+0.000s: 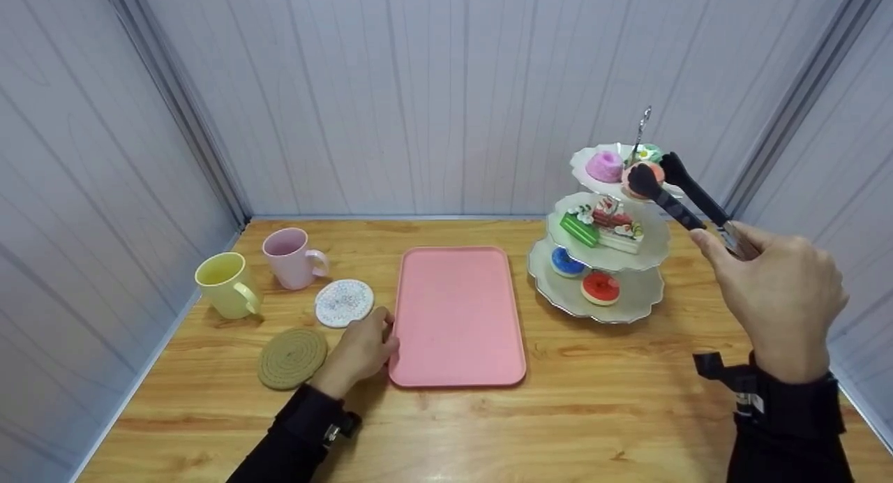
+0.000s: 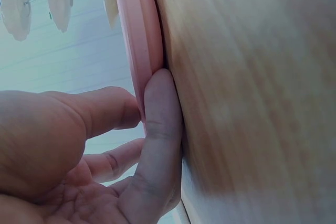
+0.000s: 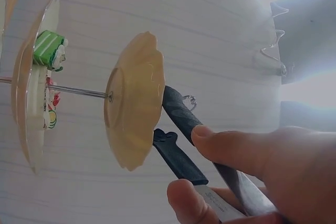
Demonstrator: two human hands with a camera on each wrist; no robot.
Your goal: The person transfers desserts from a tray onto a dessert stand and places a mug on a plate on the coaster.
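On the table lies a pink tray (image 1: 457, 315), and my left hand (image 1: 359, 347) pinches its left edge; the left wrist view shows a finger (image 2: 160, 114) against the rim's side, beside the tabletop. My right hand (image 1: 785, 287) holds black-tipped metal tongs (image 1: 675, 207) at the top plate of a three-tier stand (image 1: 638, 298). The tong tips are apart, around an orange-topped toy pastry (image 1: 656, 172); whether they touch it I cannot tell. In the right wrist view the top plate (image 3: 136, 103) hides the pastry.
A pink ring cake (image 1: 604, 167) shares the top plate. Below are cake slices (image 1: 619, 240), a blue donut (image 1: 566, 262) and a red donut (image 1: 600, 288). To the left stand a yellow mug (image 1: 227, 287), a pink mug (image 1: 289, 259), a speckled coaster (image 1: 344, 302) and a woven coaster (image 1: 292, 359).
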